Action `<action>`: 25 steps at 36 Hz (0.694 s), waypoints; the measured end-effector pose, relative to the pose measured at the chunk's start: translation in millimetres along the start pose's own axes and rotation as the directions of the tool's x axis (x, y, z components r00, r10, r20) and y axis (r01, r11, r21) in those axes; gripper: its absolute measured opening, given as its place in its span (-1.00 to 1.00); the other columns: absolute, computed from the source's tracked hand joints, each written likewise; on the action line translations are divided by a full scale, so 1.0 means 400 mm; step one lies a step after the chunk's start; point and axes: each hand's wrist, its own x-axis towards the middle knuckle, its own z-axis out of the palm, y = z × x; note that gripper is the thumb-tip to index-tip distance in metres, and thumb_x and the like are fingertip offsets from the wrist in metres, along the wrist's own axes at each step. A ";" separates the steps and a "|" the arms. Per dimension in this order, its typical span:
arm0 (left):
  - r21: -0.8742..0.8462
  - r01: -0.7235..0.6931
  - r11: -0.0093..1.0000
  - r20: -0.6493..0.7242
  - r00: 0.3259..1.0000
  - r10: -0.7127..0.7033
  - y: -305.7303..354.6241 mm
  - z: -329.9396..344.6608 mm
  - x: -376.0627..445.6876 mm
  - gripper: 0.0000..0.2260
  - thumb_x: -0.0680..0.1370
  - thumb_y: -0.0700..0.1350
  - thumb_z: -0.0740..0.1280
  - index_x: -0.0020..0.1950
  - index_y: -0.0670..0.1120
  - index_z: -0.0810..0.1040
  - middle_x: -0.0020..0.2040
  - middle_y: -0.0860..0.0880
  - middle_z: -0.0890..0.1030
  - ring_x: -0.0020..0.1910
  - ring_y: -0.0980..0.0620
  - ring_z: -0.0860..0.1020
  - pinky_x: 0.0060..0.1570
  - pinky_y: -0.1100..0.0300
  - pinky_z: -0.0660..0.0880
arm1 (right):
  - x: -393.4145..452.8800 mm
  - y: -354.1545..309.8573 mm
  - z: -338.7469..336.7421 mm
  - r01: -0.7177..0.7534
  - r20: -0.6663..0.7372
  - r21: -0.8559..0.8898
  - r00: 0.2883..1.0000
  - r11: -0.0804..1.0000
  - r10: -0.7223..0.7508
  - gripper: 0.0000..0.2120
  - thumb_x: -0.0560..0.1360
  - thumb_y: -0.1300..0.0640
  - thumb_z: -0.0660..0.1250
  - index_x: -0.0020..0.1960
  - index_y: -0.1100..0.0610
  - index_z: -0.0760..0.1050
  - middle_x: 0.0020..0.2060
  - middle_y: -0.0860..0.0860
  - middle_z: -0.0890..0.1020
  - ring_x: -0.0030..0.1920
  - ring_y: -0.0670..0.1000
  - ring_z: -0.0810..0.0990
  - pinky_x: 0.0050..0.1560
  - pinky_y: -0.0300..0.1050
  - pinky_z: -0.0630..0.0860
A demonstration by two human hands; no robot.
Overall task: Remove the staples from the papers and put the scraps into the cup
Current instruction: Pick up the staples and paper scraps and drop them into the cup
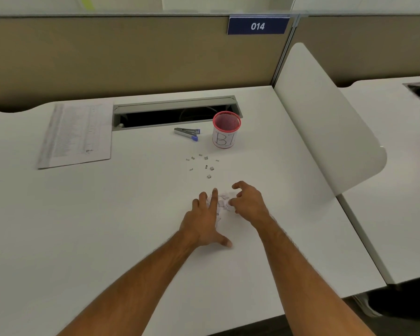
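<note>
A small heap of white paper scraps lies on the white desk between my two hands. My left hand lies flat beside the heap with fingers spread, fingertips touching the scraps. My right hand hovers at the heap's right side with fingers curled like a claw, its tips at the scraps. Several loose staples are scattered farther back. Behind them stands the red mesh cup with a white label. A staple remover with blue grips lies left of the cup. The stack of papers rests at the far left.
An open cable slot runs along the desk's back edge behind the cup. A white divider panel stands at the right. A beige partition with a blue "014" sign closes off the back.
</note>
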 end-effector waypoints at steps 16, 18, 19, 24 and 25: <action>-0.236 0.118 0.965 -0.144 0.977 -0.155 -0.026 -0.037 0.056 0.01 0.36 0.28 0.51 0.60 -0.04 0.03 0.35 -0.12 0.27 0.30 -0.09 0.41 0.08 0.06 0.57 | 0.016 0.023 0.013 0.084 0.067 -0.124 0.995 0.989 -0.076 -0.49 0.44 0.33 0.32 0.35 0.00 0.49 0.19 0.12 0.50 0.08 0.06 0.58 0.00 -0.25 0.47; -0.268 0.115 0.956 -0.149 0.976 -0.159 -0.030 -0.040 0.062 -0.04 0.38 0.28 0.49 0.59 -0.04 0.07 0.33 -0.12 0.28 0.28 -0.09 0.43 0.06 0.07 0.56 | 0.014 0.021 0.012 0.111 0.090 -0.139 0.991 0.984 -0.099 -0.46 0.44 0.31 0.34 0.38 -0.02 0.45 0.22 0.11 0.45 0.10 0.06 0.56 0.02 -0.24 0.47; -0.297 0.117 0.948 -0.149 0.975 -0.167 -0.031 -0.042 0.064 -0.06 0.39 0.30 0.48 0.58 -0.03 0.08 0.33 -0.11 0.29 0.27 -0.10 0.44 0.05 0.08 0.55 | 0.012 0.019 0.011 0.123 0.105 -0.147 0.989 0.981 -0.109 -0.44 0.44 0.29 0.36 0.40 -0.02 0.43 0.24 0.11 0.43 0.13 0.08 0.55 0.06 -0.22 0.49; -0.452 0.159 0.878 -0.172 0.950 -0.261 -0.041 -0.065 0.079 -0.34 0.56 0.21 0.33 0.53 -0.07 0.21 0.38 -0.17 0.36 0.27 -0.17 0.52 0.13 0.07 0.52 | 0.004 -0.002 0.023 0.206 0.185 -0.192 0.968 0.959 -0.171 -0.21 0.33 0.02 0.56 0.49 -0.09 0.31 0.25 0.08 0.32 0.27 0.11 0.36 0.23 -0.05 0.43; -0.483 0.165 0.860 -0.179 0.943 -0.282 -0.043 -0.072 0.082 -0.43 0.60 0.14 0.30 0.52 -0.08 0.24 0.38 -0.18 0.38 0.26 -0.18 0.54 0.12 0.08 0.52 | 0.002 -0.008 0.029 0.231 0.194 -0.215 0.962 0.949 -0.190 -0.14 0.29 -0.04 0.59 0.50 -0.11 0.28 0.26 0.07 0.29 0.28 0.10 0.30 0.24 -0.03 0.40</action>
